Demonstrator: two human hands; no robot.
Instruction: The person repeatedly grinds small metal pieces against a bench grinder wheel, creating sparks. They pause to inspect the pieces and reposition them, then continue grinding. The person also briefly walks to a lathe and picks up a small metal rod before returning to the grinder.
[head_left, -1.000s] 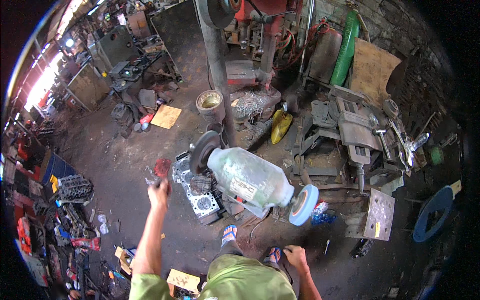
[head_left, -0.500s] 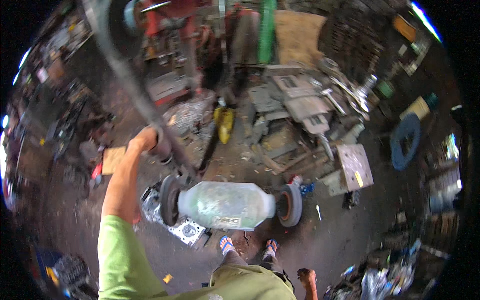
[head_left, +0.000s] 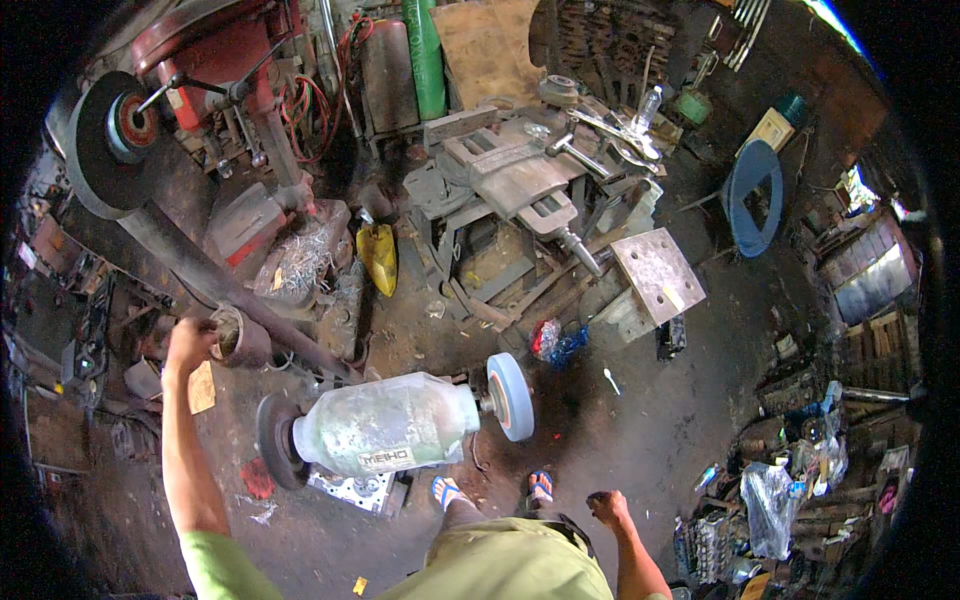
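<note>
Looking round and grimy, the pot (head_left: 255, 348) adjoins left fingers (head_left: 205, 331), grip unclear; right fingers (head_left: 599, 502) curl closed.

The left hand (head_left: 190, 347) is at the rim of a pot (head_left: 254, 346) near the grinder (head_left: 395, 410).

A red drill press (head_left: 185, 45) stands at the upper left beside a heap of metal shavings (head_left: 300, 262), with a yellow container (head_left: 378, 258) on the floor just right of them. Behind, a green gas cylinder (head_left: 423, 60) stands next to a brown board (head_left: 487, 45). A hammer (head_left: 588, 158) lies among worn grey machine parts (head_left: 515, 185), near a drilled metal plate (head_left: 658, 277), while a white spoon (head_left: 611, 381) lies on the floor and a clear plastic bag (head_left: 768, 505) sits amid clutter at the lower right.
</note>
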